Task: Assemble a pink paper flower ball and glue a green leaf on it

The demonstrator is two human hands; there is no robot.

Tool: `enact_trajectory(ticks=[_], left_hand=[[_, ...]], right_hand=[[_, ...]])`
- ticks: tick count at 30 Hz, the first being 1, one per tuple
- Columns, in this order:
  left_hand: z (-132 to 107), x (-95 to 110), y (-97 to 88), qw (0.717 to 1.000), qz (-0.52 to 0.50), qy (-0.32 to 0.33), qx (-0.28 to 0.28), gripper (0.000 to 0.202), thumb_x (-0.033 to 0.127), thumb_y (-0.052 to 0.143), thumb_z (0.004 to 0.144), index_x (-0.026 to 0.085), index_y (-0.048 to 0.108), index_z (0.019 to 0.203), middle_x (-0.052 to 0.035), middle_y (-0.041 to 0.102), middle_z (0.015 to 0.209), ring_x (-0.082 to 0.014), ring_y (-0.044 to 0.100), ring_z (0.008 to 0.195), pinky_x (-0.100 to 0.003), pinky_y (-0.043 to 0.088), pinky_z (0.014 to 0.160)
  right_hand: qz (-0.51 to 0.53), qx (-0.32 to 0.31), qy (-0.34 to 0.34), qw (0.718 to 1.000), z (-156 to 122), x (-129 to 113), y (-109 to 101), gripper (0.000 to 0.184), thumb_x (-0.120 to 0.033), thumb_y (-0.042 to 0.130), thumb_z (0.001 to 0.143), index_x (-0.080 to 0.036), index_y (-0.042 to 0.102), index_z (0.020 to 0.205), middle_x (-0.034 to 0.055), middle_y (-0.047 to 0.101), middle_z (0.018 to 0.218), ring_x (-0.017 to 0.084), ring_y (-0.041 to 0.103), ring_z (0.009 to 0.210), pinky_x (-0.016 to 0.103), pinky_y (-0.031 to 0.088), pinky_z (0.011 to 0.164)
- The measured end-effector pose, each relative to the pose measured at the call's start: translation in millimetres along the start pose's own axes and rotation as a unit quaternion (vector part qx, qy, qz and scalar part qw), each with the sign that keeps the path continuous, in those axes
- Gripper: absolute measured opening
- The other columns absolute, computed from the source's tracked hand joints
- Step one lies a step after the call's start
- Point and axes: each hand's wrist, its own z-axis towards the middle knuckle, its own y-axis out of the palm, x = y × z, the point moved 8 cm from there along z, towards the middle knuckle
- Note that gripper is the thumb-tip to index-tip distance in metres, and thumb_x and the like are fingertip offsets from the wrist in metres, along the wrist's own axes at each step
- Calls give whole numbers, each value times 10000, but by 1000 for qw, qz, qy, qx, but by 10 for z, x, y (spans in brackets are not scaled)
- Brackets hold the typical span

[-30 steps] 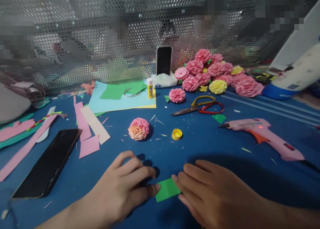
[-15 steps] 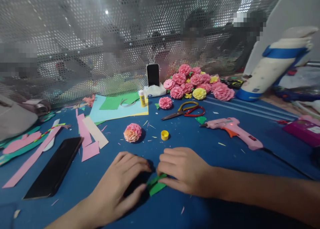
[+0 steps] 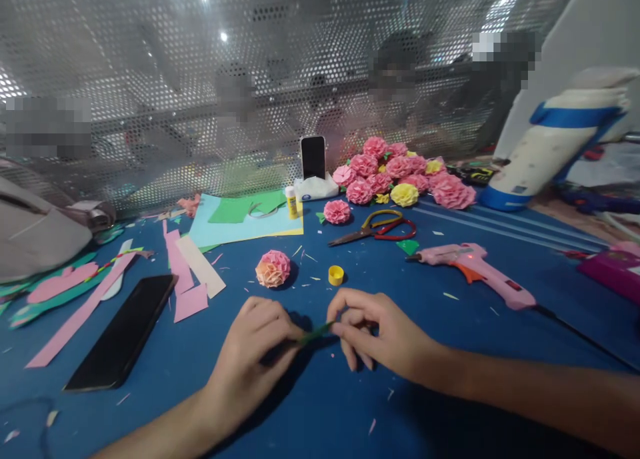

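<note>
My left hand [image 3: 253,362] and my right hand [image 3: 377,335] meet low in the middle of the blue table [image 3: 450,392]. Both pinch a small folded green paper piece [image 3: 316,333] between their fingertips, and it shows as a thin edge lifted just off the table. A pink and orange paper flower ball [image 3: 273,269] and a yellow cap [image 3: 335,275] lie just beyond the hands.
A black phone [image 3: 123,332] and pink paper strips [image 3: 183,279] lie to the left. A pink glue gun [image 3: 473,273] and scissors [image 3: 373,227] lie to the right. Behind are coloured sheets [image 3: 240,219], a glue stick [image 3: 291,201], a propped phone [image 3: 313,157], a flower pile [image 3: 400,175] and a mesh screen [image 3: 200,79].
The green paper lay flat under my fingertips; both hands have folded it and lifted it into a pinch. The camera has tilted up and back.
</note>
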Motion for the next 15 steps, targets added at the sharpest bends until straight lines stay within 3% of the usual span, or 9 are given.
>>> enact_trajectory(ticks=[3,6,8,11,13,15], left_hand=[[-90,255,-75,985,97,139,42,206,46,528,944,194,662,893,16,669,736,-127,556,672,-319,389,752],[-157,371,-9,973,130,188,24,179,80,543,952,191,659,874,6,694,775,-138,569,696,-349,384,800],[-145,303,44,986,97,135,-4,173,78,560,935,207,652,1003,-25,706,934,-158,603,817,-334,414,815],[-126,57,151,997,-46,-24,-51,410,59,495,937,241,483,1304,-58,661,1119,-174,617,1004,-310,478,862],[-139,-83,229,979,-153,-115,-63,450,70,435,956,252,383,1364,-25,659,1000,-154,635,921,-296,506,831],[-150,-165,301,961,-201,-174,-74,449,109,495,947,263,381,1353,21,634,856,-147,623,791,-279,506,753]], right_hand=[[88,-7,18,996,2,26,19,232,-376,444,1004,-166,542,985,-36,572,641,76,501,489,186,368,472],[122,-14,39,992,-5,67,45,241,-385,552,959,-153,607,926,-69,418,609,62,364,508,186,270,466],[110,-21,46,993,-4,102,72,172,-324,643,898,-160,599,930,-68,416,652,66,344,552,185,267,487],[90,-21,49,995,3,164,93,205,-237,681,855,-187,566,1017,-62,449,722,78,391,626,183,321,544],[75,-25,49,996,6,196,106,259,-215,684,851,-204,546,1069,-63,474,743,82,429,649,186,353,567],[52,-36,43,997,5,200,119,284,-219,693,850,-215,551,1096,-66,501,739,84,457,643,188,370,569]])
